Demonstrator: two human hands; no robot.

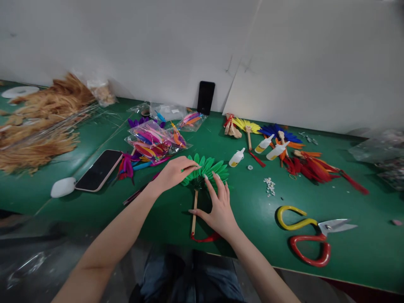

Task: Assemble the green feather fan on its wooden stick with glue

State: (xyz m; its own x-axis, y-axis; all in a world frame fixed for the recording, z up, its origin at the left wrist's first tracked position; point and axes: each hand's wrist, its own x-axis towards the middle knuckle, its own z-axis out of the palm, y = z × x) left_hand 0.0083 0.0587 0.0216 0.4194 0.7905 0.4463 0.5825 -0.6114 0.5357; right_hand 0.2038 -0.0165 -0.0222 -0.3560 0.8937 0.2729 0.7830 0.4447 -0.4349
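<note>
A green feather fan (206,166) lies on the green table in front of me, its wooden stick handle (195,212) pointing toward me. A red tassel (206,238) trails from the handle's end. Over the fan's left side is my left hand (176,171), thumb and fingertips pinched together at the feathers; whatever sits in the pinch is too small to make out. My right hand (219,204) rests on the fan's right side with fingers spread, its fingertips on the feathers and its thumb by the handle.
Scissors (322,227) with yellow and red handles lie at the right, near small white beads (269,186). Several glue bottles (236,157) and a yellow feather fan (248,125) are beyond. At left are bagged colored feathers (151,139), a phone (99,170) and tan feathers (47,113).
</note>
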